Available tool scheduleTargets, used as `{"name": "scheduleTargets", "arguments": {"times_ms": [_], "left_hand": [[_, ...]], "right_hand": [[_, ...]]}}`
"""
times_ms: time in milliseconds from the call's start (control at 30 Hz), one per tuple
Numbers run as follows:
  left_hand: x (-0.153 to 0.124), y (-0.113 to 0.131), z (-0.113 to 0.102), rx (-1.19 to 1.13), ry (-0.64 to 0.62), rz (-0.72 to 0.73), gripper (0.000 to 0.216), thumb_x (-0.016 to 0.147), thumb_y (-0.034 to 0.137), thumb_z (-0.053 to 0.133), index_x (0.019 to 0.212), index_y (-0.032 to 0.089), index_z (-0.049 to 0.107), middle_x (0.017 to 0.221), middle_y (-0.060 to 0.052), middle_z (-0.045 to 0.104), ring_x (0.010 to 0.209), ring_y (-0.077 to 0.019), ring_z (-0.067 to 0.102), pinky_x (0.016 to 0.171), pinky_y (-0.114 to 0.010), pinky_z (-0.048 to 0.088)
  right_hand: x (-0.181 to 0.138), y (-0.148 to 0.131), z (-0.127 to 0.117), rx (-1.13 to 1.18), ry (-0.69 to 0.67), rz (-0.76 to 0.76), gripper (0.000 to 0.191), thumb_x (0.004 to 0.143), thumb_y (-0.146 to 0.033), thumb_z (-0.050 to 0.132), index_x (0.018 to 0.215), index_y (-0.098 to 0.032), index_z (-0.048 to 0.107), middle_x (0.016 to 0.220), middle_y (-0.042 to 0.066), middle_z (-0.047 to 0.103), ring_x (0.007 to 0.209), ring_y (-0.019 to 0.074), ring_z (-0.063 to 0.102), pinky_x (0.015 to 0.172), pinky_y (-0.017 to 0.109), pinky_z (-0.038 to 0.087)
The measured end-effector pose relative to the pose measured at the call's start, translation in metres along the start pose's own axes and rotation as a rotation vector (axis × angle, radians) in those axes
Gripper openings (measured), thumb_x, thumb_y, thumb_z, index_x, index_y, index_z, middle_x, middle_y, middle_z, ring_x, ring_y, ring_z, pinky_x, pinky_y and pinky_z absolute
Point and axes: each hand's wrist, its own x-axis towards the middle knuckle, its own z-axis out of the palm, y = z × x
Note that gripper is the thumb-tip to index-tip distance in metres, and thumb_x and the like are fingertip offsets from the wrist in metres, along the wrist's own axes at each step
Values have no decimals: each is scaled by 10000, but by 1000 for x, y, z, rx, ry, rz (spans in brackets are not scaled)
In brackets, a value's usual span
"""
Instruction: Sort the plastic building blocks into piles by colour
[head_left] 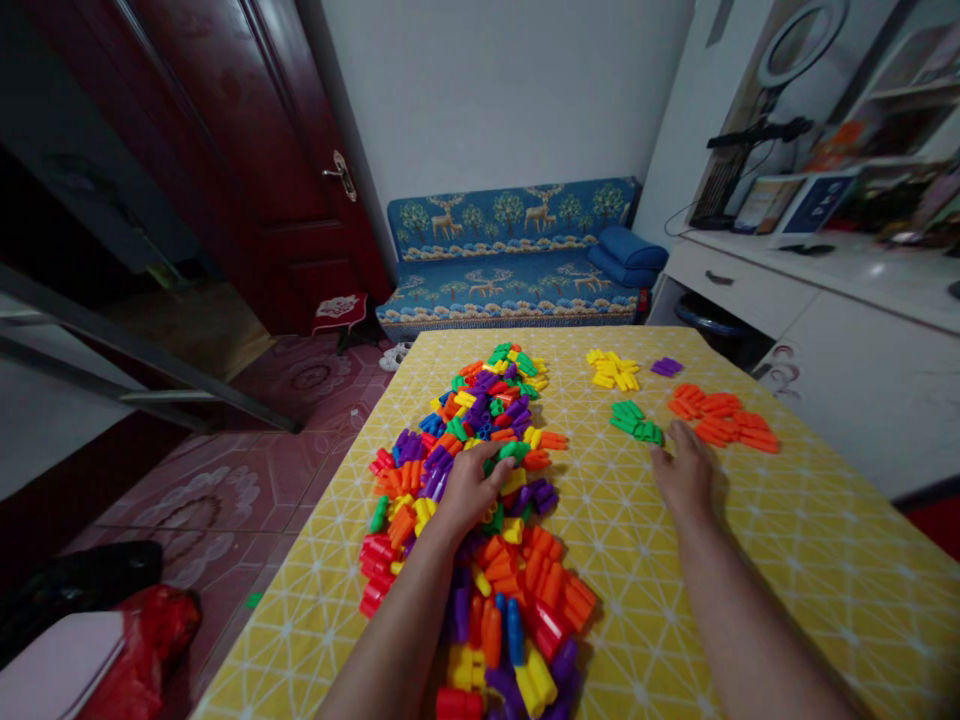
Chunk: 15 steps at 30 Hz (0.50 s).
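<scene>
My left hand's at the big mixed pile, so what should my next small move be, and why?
I'd probably lift the green piece at your left hand and add it to the green group near your right hand. That group lies apart from the mixed pile, as do the yellow group, purple group and orange group, each a single colour.

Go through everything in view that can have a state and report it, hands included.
Mixed pile: colours jumbled together
Yellow pieces: grouped apart
Purple pieces: grouped apart
Green pieces: grouped apart
Orange pieces: grouped apart
Left hand: at the mixed pile, grip unclear
Right hand: beside the green pieces, grip unclear
Drawer: shut
Tablecloth: spread out
</scene>
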Motion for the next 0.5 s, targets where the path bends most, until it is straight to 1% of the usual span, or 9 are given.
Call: {"name": "scheduleTargets", "arguments": {"times_ms": [100,167,200,267,300,333,400,433,500], "left_hand": [[0,-1,1,-17,-12,26,289,914,332,559,1107,172,703,1089,-88,733,988,-242,671,872,-336,499],[0,-1,1,-24,-31,56,280,914,331,561,1104,181,700,1105,-86,727,1010,-245,663,883,-343,493],[0,-1,1,-24,-41,66,275,914,334,562,1098,185,701,1102,-85,727,1010,-246,661,881,-344,492],[-1,1,0,-22,-67,73,272,914,348,565,1087,191,705,1073,-83,730,981,-244,663,854,-337,493],[-1,2,0,-23,-81,76,272,916,353,564,1082,192,707,1050,-81,733,956,-239,665,833,-329,493],[-1,2,0,-26,-96,82,271,918,355,563,1078,194,710,1028,-79,734,932,-232,665,816,-321,491],[-2,3,-1,-32,-119,106,254,916,346,568,1058,196,717,993,-73,733,898,-219,662,794,-306,486],[-2,3,-1,-34,-124,118,242,912,338,575,1043,196,722,979,-71,732,887,-215,660,790,-302,484],[-2,3,-1,-31,-130,132,220,900,323,593,1014,194,728,954,-69,728,875,-211,656,786,-298,483]], "right_hand": [[-7,-25,-7,99,71,-55,489,799,-267,534,1259,-102,545,1303,222,553,1266,320,485,1040,514,419],[-16,-52,-12,213,79,-147,430,857,-288,524,1257,-134,557,1312,199,552,1267,304,494,1040,514,428],[-22,-67,-14,281,53,-199,381,882,-291,519,1234,-158,575,1275,177,579,1223,287,533,1019,502,452],[-35,-99,-16,422,-72,-288,299,915,-279,519,1190,-200,606,1165,130,635,1058,241,625,936,447,519],[-42,-114,-16,485,-162,-323,289,921,-272,528,1193,-214,608,1146,115,642,992,219,646,891,413,544],[-48,-127,-16,535,-250,-354,294,922,-268,543,1206,-227,606,1150,105,642,967,207,652,865,387,557],[-61,-149,-14,599,-393,-396,331,914,-270,577,1244,-253,595,1196,95,629,1031,209,639,874,364,558],[-66,-156,-12,620,-435,-405,347,911,-269,587,1257,-265,592,1206,89,626,1070,213,626,879,356,556],[-74,-165,-10,659,-466,-396,337,917,-252,576,1252,-278,601,1178,78,636,1083,207,621,853,332,562]]}}
